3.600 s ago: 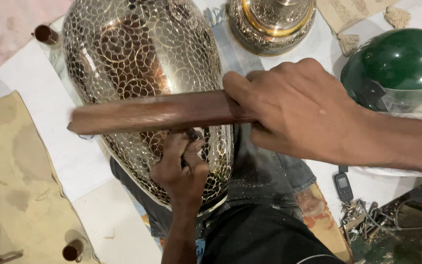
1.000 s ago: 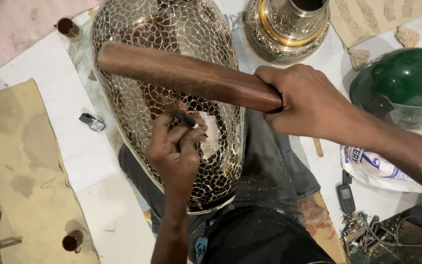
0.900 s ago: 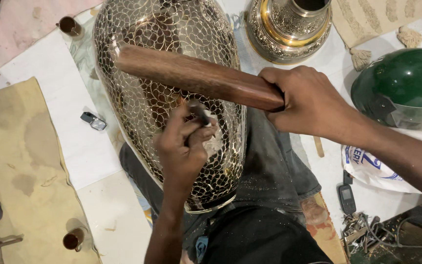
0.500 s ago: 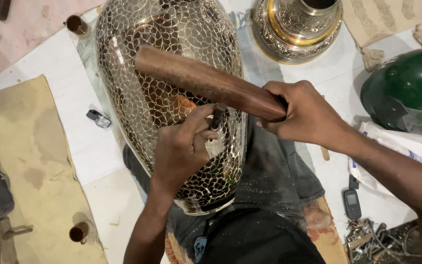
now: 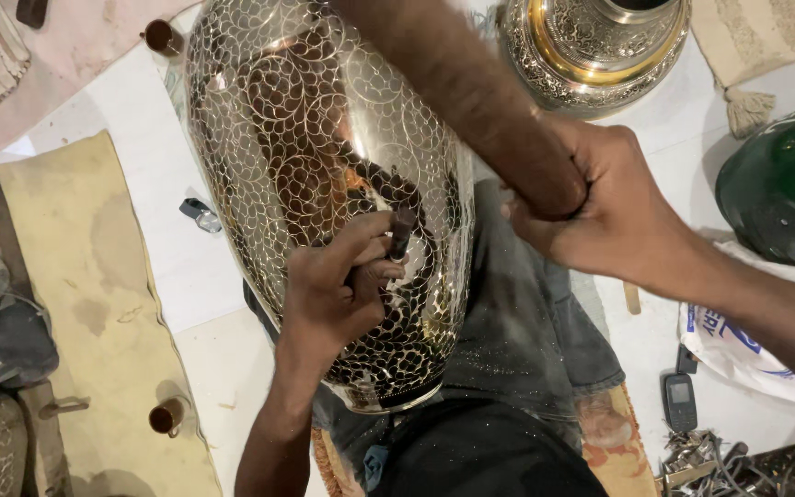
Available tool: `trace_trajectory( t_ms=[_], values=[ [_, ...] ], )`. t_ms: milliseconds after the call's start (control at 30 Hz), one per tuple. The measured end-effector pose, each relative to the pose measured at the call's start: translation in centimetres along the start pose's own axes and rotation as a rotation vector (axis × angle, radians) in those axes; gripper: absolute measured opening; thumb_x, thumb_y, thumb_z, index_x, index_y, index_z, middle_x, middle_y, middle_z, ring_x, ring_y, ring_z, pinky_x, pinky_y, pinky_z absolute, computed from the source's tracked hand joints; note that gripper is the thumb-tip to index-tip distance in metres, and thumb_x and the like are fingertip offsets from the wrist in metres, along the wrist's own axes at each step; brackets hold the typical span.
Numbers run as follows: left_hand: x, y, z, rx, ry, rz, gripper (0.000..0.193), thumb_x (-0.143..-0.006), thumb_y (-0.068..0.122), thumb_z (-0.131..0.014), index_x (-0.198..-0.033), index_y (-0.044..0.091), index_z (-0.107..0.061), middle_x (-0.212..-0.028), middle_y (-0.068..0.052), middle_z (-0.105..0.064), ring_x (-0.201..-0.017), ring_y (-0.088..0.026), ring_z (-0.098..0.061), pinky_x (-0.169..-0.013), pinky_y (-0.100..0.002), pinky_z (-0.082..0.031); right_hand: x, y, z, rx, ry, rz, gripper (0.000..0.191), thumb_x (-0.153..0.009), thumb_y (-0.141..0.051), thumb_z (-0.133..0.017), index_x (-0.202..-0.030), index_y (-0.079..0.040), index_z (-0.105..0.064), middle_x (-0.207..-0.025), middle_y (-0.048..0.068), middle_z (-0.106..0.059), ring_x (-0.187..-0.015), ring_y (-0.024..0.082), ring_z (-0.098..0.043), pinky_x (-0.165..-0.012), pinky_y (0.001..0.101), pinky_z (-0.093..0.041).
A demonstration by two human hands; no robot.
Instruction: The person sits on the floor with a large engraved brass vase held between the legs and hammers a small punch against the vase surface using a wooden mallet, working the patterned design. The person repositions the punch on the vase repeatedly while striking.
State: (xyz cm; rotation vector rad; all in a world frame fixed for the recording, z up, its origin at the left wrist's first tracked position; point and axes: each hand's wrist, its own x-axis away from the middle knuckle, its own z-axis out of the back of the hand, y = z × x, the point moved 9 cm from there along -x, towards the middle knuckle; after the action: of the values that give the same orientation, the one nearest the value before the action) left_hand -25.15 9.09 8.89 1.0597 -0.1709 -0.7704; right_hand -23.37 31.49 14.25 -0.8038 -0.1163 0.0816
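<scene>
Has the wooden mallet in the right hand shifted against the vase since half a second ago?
Yes. The wooden mallet has swung up: its head, earlier lying across the vase body, now points toward the top edge, while the right hand grips its handle end.

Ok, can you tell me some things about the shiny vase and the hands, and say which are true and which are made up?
1. The left hand holds a small dark tool against the patterned metal vase. True.
2. The right hand grips a wooden club raised above the vase. True.
3. The vase stands upright on a table. False: it lies on its side across the person's lap.
4. A green helmet sits at the right edge. True.
5. The right hand is empty. False: it is closed around the wooden club.
6. The small phone lies on top of the vase. False: it lies on the floor at the lower right.
</scene>
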Motion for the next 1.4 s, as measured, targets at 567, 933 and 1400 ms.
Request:
trace_trajectory(
  t_ms=[567, 933, 1400],
  values=[
    [-0.8, -0.7, 0.0, 0.162, -0.020, 0.138, 0.070, -0.068, -0.008, -0.051, -0.136, 0.003, -0.060, -0.101, -0.020, -0.078, -0.068, -0.019, -0.079, -0.062, -0.030, -0.066, -1.4, -1.1, -1.7, 0.247, -0.203, -0.066, 0.027, -0.061, -0.010, -0.075, -0.080, -0.003, -0.057, -0.050, 0.012, -0.054, -0.046, 0.028, -0.054, -0.050, 0.0457, -0.041],
    [0.4, -1.1, 3.4, 0.358, 0.319, 0.139, 0.037, -0.090, -0.018, -0.056, -0.122, 0.000, -0.062, -0.095, -0.025, -0.075, -0.079, -0.027, -0.077, -0.068, -0.033, -0.068, 1.5, 6.2, -3.5, -0.135, 0.082, -0.068, 0.028, -0.072, -0.004, -0.078, -0.094, -0.001, -0.061, -0.069, 0.010, -0.057, -0.061, 0.024, -0.055, -0.055, 0.0416, -0.043],
    [29.5, -24.8, 4.1, 0.667, 1.331, 0.737, 0.043, -0.092, 0.000, -0.070, -0.131, -0.002, -0.052, -0.096, -0.016, -0.074, -0.081, -0.022, -0.074, -0.067, -0.030, -0.062, 24.0, 21.2, -29.9, -1.062, 0.345, -1.022, 0.045, -0.075, 0.004, -0.074, -0.117, 0.006, -0.057, -0.069, 0.008, -0.058, -0.049, 0.019, -0.054, -0.044, 0.0347, -0.045]
  ],
)
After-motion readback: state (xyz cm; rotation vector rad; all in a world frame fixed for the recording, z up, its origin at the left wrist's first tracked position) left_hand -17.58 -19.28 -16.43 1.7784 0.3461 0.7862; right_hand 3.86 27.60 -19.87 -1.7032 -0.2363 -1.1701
